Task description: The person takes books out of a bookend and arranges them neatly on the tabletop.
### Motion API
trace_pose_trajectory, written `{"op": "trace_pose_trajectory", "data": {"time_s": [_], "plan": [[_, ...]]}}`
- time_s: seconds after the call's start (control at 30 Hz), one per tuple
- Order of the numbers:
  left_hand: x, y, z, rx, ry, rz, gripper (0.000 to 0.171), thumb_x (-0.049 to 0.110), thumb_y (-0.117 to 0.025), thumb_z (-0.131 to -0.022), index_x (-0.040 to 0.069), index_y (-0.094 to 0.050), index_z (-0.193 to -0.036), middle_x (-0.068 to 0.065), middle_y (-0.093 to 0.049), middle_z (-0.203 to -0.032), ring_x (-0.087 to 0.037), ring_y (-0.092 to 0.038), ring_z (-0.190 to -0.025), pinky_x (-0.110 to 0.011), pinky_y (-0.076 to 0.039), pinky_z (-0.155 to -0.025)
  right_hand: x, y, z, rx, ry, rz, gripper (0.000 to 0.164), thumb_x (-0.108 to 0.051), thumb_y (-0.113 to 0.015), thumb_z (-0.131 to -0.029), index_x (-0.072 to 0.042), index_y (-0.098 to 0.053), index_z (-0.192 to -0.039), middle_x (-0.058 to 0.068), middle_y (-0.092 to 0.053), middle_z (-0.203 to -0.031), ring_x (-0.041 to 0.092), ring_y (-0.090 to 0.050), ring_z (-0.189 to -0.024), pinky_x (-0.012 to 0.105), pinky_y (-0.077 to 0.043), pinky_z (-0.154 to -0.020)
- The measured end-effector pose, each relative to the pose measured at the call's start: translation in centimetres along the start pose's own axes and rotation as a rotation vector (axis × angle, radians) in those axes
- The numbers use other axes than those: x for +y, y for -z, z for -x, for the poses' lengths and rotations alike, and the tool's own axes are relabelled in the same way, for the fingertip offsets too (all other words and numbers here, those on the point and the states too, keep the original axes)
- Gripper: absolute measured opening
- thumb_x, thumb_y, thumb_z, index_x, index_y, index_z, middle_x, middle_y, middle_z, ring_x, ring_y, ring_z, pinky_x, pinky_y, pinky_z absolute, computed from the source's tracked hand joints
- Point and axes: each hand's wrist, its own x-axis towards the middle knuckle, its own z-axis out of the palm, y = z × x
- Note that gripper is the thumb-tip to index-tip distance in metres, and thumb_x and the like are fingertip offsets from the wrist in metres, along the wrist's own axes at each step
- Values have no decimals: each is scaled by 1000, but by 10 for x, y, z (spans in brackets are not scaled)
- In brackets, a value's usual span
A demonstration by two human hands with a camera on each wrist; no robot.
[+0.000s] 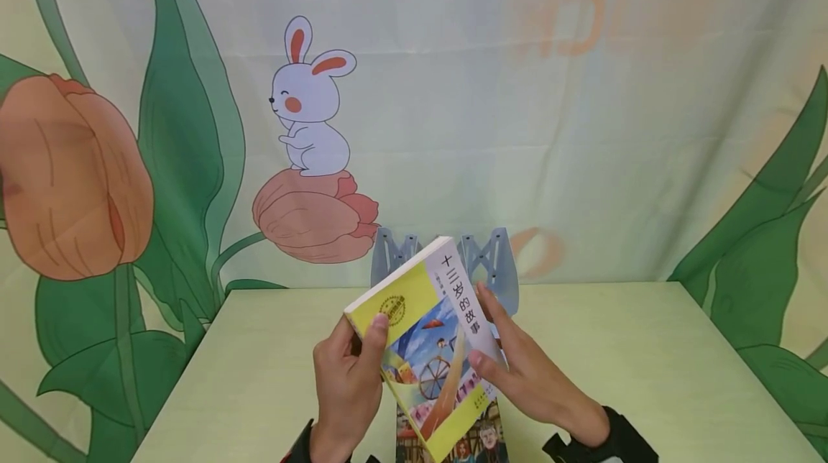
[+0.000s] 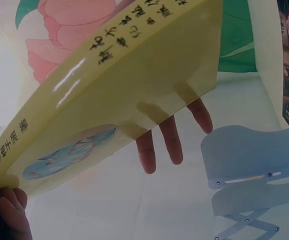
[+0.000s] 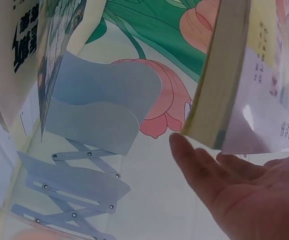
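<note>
A paperback book (image 1: 423, 333), with a yellow and lilac cover and a painted wheel scene, is tilted above the table. My left hand (image 1: 352, 369) grips its left edge, thumb on the front cover. At the right edge is my right hand (image 1: 537, 369), fingers extended and thumb near the cover; in the right wrist view its fingers lie at the end of the book (image 3: 269, 90). The yellow spine and back of the book (image 2: 149, 85) face the left wrist camera, with several fingertips past one edge. Behind it stands a blue-grey folding bookshelf (image 1: 498, 269).
Another book (image 1: 485, 441), with illustrated people on it, lies below the held one, partly covered. Books (image 3: 59, 50) also appear at the left of the right wrist view. The pale table (image 1: 614, 333) meets a printed cloth backdrop (image 1: 485, 125) at its far edge.
</note>
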Motion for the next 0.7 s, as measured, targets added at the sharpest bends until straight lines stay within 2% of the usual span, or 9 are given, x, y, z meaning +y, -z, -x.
{"op": "trace_pose_trajectory", "data": {"time_s": [0.1, 0.2, 0.37, 0.7], "plan": [[-1, 0, 0, -2, 31, 39, 23, 10, -57, -99, 2, -67, -117, -19, -75, -100, -7, -70, -68, -27, -56, -54, 0, -1, 1, -21, -8, -42, 80, -20, -51, -101, -35, 2, -158, 11, -33, -155, 26, -57, -117, 36, -55, -81], [-2, 0, 1, -1, 65, 61, 23, 12, -57, -99, 3, -67, -118, -18, -75, -99, -8, -70, -67, -28, -56, -54, 0, -2, 2, -31, -7, -62, 77, -20, -49, -101, -35, 0, -158, 11, -46, -140, 20, -61, -104, 32, -55, -73], [-5, 1, 0, 2, 108, 55, 25, 16, -57, -100, 5, -67, -120, -17, -74, -103, -8, -70, -70, -28, -55, -56, 0, -2, 2, -40, 28, -93, 72, -17, -45, -103, -34, -2, -159, 12, -55, -123, 14, -64, -95, 32, -57, -67], [-10, 1, 1, 12, 156, 110, 26, 17, -56, -101, 5, -66, -121, -17, -74, -103, -10, -70, -71, -28, -56, -59, 0, -6, 5, -24, 80, -134, 62, -13, -37, -106, -30, -9, -159, 12, -61, -115, 11, -68, -83, 33, -57, -65]]}}
